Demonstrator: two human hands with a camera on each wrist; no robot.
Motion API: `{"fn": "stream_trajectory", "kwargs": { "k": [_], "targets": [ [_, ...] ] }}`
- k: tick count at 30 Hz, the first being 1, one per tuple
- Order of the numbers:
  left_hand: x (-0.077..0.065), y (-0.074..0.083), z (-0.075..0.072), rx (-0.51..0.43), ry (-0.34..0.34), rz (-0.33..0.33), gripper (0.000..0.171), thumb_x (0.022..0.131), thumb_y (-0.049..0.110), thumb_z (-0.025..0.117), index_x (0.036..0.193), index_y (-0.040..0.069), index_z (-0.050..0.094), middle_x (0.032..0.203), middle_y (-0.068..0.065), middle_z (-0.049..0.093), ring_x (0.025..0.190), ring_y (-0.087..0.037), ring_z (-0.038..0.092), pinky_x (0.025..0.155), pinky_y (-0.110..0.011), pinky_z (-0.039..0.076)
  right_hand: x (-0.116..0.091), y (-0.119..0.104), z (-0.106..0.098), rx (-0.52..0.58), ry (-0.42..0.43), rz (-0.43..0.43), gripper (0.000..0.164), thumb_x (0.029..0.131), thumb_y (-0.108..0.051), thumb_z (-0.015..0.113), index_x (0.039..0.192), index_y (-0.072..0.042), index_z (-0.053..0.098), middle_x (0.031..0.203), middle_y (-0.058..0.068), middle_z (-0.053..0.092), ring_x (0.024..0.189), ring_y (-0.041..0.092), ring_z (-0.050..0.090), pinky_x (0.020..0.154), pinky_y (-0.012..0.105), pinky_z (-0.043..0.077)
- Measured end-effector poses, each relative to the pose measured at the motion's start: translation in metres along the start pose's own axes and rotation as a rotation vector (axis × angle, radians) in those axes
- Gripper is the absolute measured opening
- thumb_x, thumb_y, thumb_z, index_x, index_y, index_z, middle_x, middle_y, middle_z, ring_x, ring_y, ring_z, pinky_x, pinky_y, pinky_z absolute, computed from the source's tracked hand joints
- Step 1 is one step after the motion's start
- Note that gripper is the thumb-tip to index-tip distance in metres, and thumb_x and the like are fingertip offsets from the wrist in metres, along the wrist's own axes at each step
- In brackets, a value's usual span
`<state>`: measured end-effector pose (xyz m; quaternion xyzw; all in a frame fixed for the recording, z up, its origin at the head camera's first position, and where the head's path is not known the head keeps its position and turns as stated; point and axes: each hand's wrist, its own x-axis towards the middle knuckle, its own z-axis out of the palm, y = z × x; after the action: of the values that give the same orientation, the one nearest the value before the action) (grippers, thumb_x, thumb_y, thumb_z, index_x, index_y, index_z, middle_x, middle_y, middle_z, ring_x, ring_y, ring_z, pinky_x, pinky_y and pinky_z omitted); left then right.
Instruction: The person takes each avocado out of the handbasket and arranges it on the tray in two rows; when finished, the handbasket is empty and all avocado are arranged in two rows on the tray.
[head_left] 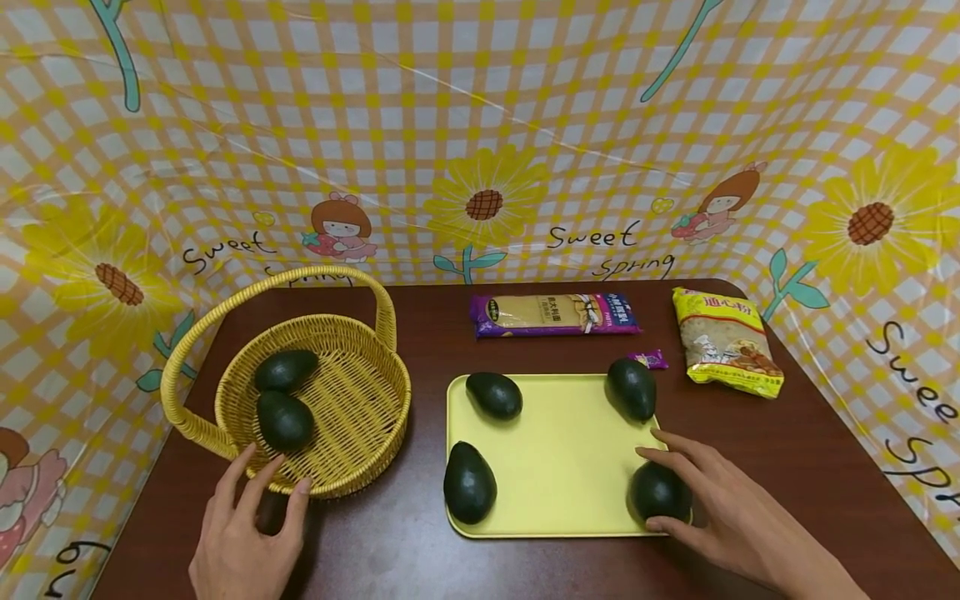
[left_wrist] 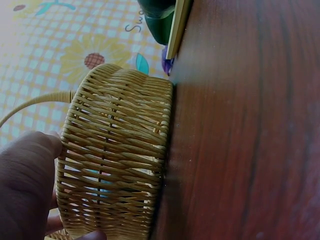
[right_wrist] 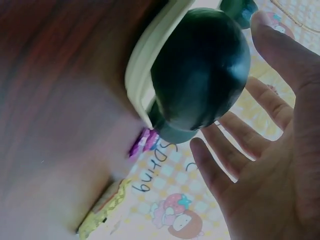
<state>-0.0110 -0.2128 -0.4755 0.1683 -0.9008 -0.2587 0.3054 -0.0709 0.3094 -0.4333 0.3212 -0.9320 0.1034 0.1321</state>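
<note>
My right hand (head_left: 738, 508) reaches over the front right corner of the yellow tray (head_left: 562, 475), spread beside a dark green avocado (head_left: 656, 492). In the right wrist view, the fingers (right_wrist: 232, 150) are extended and a gap shows between the palm and that avocado (right_wrist: 200, 70). Other avocados lie at the tray's back right (head_left: 632, 389), back left (head_left: 495, 395) and front left (head_left: 470, 483). At the front of the wicker basket (head_left: 367, 425), my left hand (head_left: 251, 529) has its loosely bent fingertips at the rim. Two avocados (head_left: 286, 421) sit on the basket's left side.
Behind the tray lies a purple-ended pasta packet (head_left: 555, 315). A small purple wrapped piece (head_left: 651, 359) is near the tray's back right corner, and a yellow macaroni bag (head_left: 727, 342) lies farther right. The basket's tall handle (head_left: 277, 279) arches up. A patterned cloth surrounds the brown table.
</note>
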Motion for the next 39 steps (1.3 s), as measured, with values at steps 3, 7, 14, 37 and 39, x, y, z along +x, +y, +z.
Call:
{"fn": "stream_trajectory", "kwargs": {
  "k": [3,7,14,37,39],
  "targets": [
    [0.001,0.0,-0.001,0.003,-0.005,-0.002,0.043,0.088,0.033,0.09,0.125,0.013,0.08,0.151,-0.009,0.062,0.117,-0.044,0.065,0.073,-0.074,0.052,0.005,-0.002,0.0,0.006,0.015,-0.017,0.085,0.076,-0.048,0.098,0.149,-0.025,0.062,0.147,0.009,0.06,0.123,0.025,0.063,0.101,0.016,0.039],
    [0.001,0.0,-0.001,0.005,-0.015,-0.01,0.043,0.089,0.034,0.09,0.126,0.014,0.08,0.152,-0.008,0.062,0.119,-0.044,0.065,0.072,-0.076,0.052,0.011,-0.006,-0.002,0.029,0.014,-0.023,0.084,0.079,-0.045,0.096,0.152,-0.025,0.06,0.149,0.009,0.059,0.126,0.026,0.061,0.105,0.014,0.033],
    [0.001,0.0,-0.001,0.005,-0.012,-0.011,0.043,0.089,0.034,0.09,0.126,0.014,0.08,0.152,-0.008,0.062,0.119,-0.044,0.065,0.072,-0.076,0.052,0.021,-0.014,-0.003,0.015,-0.027,-0.029,0.083,0.083,-0.04,0.095,0.155,-0.027,0.057,0.153,0.007,0.057,0.132,0.028,0.059,0.101,0.031,0.043],
    [0.0,-0.002,0.001,0.011,0.02,0.024,0.044,0.087,0.032,0.091,0.125,0.013,0.081,0.149,-0.009,0.064,0.111,-0.043,0.067,0.068,-0.073,0.054,0.062,-0.04,-0.002,0.08,-0.001,-0.152,0.061,0.1,-0.052,0.076,0.152,-0.023,0.06,0.155,0.006,0.056,0.137,0.025,0.056,0.101,0.05,0.052],
    [0.0,-0.002,0.001,0.008,0.019,0.021,0.044,0.087,0.032,0.091,0.125,0.013,0.081,0.15,-0.009,0.064,0.113,-0.043,0.067,0.069,-0.073,0.054,0.066,-0.043,-0.001,0.085,-0.003,-0.164,0.06,0.101,-0.051,0.075,0.152,-0.023,0.059,0.155,0.006,0.056,0.137,0.025,0.057,0.099,0.057,0.054]
  ]
}}
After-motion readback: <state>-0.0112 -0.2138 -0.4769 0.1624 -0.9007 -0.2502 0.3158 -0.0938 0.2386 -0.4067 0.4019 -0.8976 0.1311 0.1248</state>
